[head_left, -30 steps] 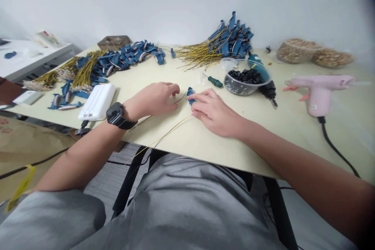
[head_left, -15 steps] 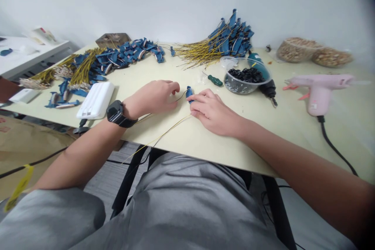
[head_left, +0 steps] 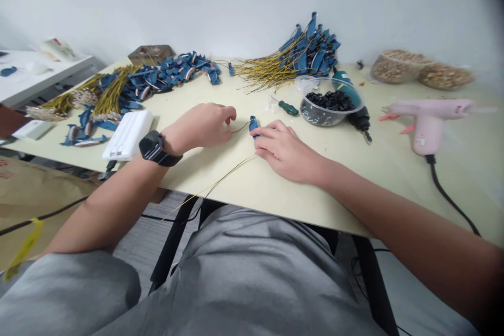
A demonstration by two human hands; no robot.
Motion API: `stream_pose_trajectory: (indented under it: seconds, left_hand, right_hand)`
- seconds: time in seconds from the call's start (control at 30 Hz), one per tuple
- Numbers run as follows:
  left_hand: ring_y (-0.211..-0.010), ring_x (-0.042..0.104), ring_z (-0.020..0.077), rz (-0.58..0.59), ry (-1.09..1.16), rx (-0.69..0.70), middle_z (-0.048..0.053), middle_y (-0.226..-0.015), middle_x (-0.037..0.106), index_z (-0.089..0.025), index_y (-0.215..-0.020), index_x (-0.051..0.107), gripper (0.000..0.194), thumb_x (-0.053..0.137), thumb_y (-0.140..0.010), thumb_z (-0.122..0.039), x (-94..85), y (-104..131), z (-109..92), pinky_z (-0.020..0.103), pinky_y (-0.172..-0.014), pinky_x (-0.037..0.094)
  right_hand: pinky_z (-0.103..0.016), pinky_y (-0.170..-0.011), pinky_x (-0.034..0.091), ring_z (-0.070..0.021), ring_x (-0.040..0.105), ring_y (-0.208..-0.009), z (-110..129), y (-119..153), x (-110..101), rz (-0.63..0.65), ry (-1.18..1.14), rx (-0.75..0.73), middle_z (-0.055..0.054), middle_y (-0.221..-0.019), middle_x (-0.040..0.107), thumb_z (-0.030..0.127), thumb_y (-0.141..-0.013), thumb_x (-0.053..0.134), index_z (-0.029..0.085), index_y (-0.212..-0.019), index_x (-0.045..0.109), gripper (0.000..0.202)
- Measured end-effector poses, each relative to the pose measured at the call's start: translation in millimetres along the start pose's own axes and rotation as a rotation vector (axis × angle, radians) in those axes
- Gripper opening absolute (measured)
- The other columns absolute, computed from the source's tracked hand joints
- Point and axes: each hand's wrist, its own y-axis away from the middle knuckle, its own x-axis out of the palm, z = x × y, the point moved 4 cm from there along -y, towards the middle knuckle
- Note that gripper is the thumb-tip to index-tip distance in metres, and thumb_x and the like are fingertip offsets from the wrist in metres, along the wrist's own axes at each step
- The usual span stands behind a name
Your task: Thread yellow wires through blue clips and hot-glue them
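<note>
Carefully pressing one blue piece (head_left: 253, 125) against the worktop (head_left: 275, 197) with the narrow-set fingertips of the right hand (head_left: 291, 155), probably to stop any sliding; drawing one dark wire (head_left: 242, 127) out leftward from its upper end, apparently pinched in the left hand (head_left: 202, 123), curled narrow with the exact grip hard to see, perhaps to hold it taut; trailing from under the right fingers past the near edge, at least two thin wires (head_left: 223, 177), one yellow, one dark, likely led that way to avoid crossing the work.

Placed within reach, probably for ready use, one green screwdriver (head_left: 288, 108), one clear bowl (head_left: 319, 119) of black parts too many to count, and one power tool (head_left: 360, 122) partly behind it; farther right, one pink glue gun (head_left: 428, 128), lying on its side; to the left, one white power bank (head_left: 128, 135); toward the wall, two main heaps of blue pieces (head_left: 315, 52), uncountable through overlap, seemingly bunched to keep leads together; at far right, two containers of tan bits (head_left: 399, 69).
</note>
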Motion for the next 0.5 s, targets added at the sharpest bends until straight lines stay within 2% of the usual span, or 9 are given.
stream_pose_trajectory:
  seconds: [0.23, 0.5]
  left_hand:
    - [-0.102, 0.082, 0.03, -0.01, -0.017, -0.039, 0.011, -0.12, 0.088, -0.018, -0.131, 0.08, 0.04, 0.06, -0.098, -0.029, 0.4, -0.8, 7.7, 0.04, -0.089, 0.056]
    - [-0.102, 0.082, 0.0322, -0.032, -0.088, -0.072, 0.01, -0.119, 0.089, -0.02, -0.129, 0.081, 0.04, 0.061, -0.097, -0.031, 0.6, -3.3, 18.3, 0.042, -0.088, 0.056]
  right_hand:
    - [-0.064, -0.12, 0.044, -0.0401, 0.054, -0.146, 2.0, -0.4, -0.7, 0.024, -0.001, 0.021, -0.015, -0.16, 0.074, 0.021, -0.119, 0.053, 0.019, -0.103, 0.076, 0.028]
    - [-0.065, -0.114, 0.045, -0.0409, 0.053, -0.145, 1.5, 0.1, -0.3, 0.015, -0.014, 0.019, -0.015, -0.161, 0.073, 0.023, -0.119, 0.052, 0.02, -0.104, 0.075, 0.028]
